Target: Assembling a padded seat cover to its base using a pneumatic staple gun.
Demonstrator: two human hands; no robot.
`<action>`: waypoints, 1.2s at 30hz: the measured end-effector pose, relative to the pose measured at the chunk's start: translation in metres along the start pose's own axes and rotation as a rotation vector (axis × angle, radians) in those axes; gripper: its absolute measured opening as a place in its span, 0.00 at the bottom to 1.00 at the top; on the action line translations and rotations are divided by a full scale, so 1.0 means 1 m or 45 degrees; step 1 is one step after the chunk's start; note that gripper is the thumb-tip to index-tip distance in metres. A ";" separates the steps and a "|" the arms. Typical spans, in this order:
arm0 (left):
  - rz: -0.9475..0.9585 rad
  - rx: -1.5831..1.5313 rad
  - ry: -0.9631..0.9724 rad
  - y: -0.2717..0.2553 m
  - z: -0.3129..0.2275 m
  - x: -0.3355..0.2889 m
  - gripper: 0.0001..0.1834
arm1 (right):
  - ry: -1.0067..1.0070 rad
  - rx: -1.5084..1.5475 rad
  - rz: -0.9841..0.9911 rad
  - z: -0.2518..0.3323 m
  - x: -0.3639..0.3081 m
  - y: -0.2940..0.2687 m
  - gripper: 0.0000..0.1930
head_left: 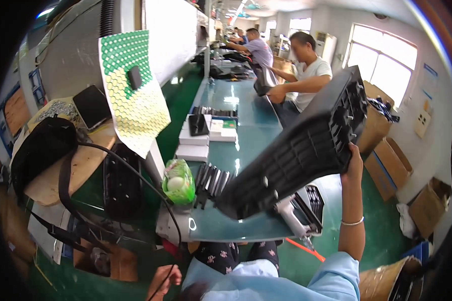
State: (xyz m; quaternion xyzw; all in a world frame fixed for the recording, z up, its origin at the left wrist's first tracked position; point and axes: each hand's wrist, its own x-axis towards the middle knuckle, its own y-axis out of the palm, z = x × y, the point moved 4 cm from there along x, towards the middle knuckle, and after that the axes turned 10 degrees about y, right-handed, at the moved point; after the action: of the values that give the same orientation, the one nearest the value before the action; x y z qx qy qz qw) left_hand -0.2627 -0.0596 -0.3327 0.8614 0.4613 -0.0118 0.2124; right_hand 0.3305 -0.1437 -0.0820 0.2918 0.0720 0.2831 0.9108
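My right hand (353, 163) is closed on the thick end of a long black ribbed plastic part (296, 150), raised at a slant over the bench. Several metal studs stick out of the side turned towards me. The part's narrow end points down and left, above a row of small black pieces (213, 181). Beneath it, a silver pistol-grip tool (292, 216) lies at the bench's right edge beside a black slotted piece (314, 203). My left hand (165, 280) hangs low by my side, fingers curled in, with a black cable (176, 226) passing across it.
White boxes (192, 152) and a dark phone (198, 124) lie on the bench (256, 145), near a green plastic bag (179, 181). A co-worker (309, 75) holds a dark part at the right edge. Cardboard boxes (388, 168) stand right; a black bag (42, 155) lies left.
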 end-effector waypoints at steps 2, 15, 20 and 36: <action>0.375 0.578 0.183 0.041 -0.010 -0.005 0.18 | -0.087 -0.034 -0.077 -0.003 -0.027 -0.024 0.14; 0.443 0.172 1.292 0.158 -0.158 0.063 0.24 | -0.384 -0.725 0.514 -0.067 -0.189 0.033 0.13; 0.396 -0.424 1.582 0.200 -0.235 0.080 0.29 | -0.177 -0.607 0.970 -0.122 -0.199 0.070 0.14; 1.348 -0.330 1.894 0.235 -0.264 0.130 0.22 | -1.046 -0.956 0.855 -0.064 -0.176 0.128 0.14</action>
State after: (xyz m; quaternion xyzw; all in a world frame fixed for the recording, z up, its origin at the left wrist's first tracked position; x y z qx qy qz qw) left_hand -0.0471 0.0285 -0.0374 0.7152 0.0226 0.6954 -0.0662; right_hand 0.1054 -0.1247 -0.0673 0.0447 -0.4811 0.4237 0.7662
